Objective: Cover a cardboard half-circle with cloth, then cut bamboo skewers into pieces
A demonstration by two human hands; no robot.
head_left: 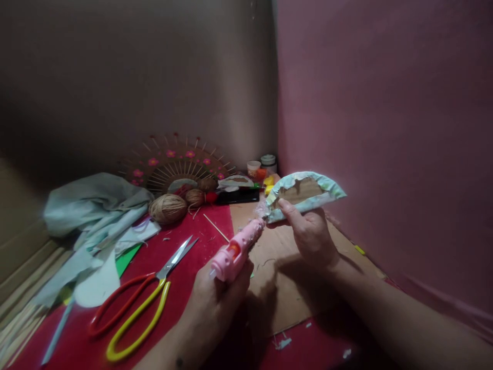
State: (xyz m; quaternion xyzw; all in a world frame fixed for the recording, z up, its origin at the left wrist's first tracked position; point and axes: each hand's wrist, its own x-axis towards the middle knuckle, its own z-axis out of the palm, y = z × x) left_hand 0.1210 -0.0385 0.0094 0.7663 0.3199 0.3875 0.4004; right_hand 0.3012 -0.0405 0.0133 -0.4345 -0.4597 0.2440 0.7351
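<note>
My left hand [227,293] is closed around the handle of a pink hot glue gun [241,249]. Its nozzle points up and to the right, close to the left end of a half-round cardboard piece [300,192]. Light blue-green fabric is wrapped over the edge of that piece, leaving bare cardboard in its middle. My right hand [311,231] grips it along the lower edge, thumb on the near face. Whether the nozzle touches the fabric, I cannot tell. A whitish clump [262,207] shows at the piece's left end.
Scissors [162,272] with red and yellow handles lie open on the red surface [196,226], left of a cardboard sheet [277,303]. Behind are twine balls [168,208], a black phone-like object [239,196] and a flowered fan [173,164]. Grey-green cloth [96,200] is heaped left; a pink wall [385,128] stands right.
</note>
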